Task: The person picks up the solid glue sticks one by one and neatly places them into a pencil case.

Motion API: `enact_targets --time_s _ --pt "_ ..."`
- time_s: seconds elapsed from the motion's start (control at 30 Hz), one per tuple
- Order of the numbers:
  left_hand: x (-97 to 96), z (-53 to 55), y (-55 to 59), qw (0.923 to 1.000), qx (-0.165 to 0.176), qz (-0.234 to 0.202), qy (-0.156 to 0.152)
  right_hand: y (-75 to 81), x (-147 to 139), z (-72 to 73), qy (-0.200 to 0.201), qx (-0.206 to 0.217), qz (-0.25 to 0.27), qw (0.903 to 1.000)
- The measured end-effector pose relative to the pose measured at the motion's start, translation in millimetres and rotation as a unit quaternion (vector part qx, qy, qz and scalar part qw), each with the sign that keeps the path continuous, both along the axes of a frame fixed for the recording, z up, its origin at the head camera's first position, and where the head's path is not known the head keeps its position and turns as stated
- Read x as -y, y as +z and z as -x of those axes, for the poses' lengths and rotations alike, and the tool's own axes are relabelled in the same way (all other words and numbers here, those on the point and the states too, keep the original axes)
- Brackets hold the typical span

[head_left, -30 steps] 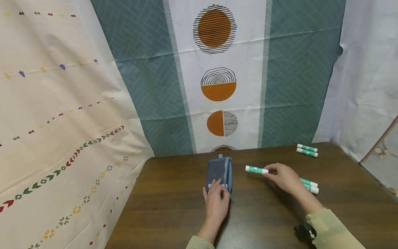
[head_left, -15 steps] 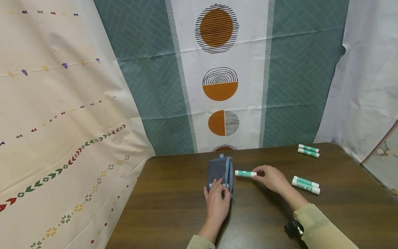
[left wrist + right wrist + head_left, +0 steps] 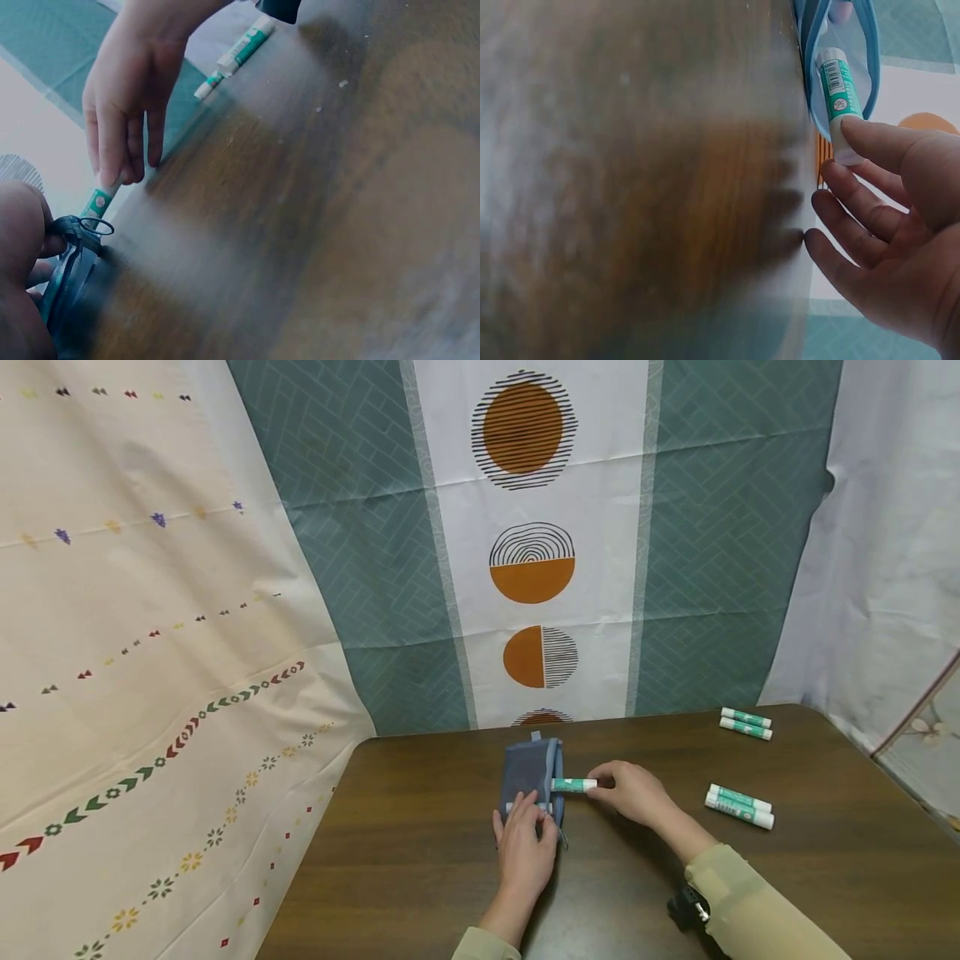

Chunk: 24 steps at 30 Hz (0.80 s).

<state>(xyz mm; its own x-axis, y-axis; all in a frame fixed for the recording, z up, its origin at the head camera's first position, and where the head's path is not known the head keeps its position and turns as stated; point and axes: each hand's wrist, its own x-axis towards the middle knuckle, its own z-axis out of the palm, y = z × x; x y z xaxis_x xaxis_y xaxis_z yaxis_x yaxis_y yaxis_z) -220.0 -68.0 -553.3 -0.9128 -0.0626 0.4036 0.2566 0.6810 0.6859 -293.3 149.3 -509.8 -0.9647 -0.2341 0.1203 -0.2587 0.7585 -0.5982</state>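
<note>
While the left hand [image 3: 525,852] rests on the blue pouch [image 3: 525,764] (can't tell if that grip pinches it), the right hand [image 3: 632,791] has its grip pinched on a white-and-green tube [image 3: 573,786], far end in the pouch's mouth [image 3: 874,60]. Label [image 3: 845,87] has a barcode [image 3: 834,76] and round symbol [image 3: 840,104]; lettering's too small to read.

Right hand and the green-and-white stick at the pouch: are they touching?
Touching. The right wrist view shows the right hand pinching the green-and-white stick by one white end, thumb pressed against it.
</note>
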Motion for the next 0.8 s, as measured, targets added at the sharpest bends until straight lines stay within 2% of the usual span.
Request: enact_targets --time_s 0.33,0.8 --pt "0.3 -0.2 0.0 1.0 0.008 0.001 -0.002 -2.9 15.4 2.9 0.01 0.002 -0.015 0.9998" --pt "0.7 -0.1 0.2 0.9999 -0.013 0.001 -0.007 -5.4 30.7 2.7 0.035 -0.013 -0.017 0.9992"
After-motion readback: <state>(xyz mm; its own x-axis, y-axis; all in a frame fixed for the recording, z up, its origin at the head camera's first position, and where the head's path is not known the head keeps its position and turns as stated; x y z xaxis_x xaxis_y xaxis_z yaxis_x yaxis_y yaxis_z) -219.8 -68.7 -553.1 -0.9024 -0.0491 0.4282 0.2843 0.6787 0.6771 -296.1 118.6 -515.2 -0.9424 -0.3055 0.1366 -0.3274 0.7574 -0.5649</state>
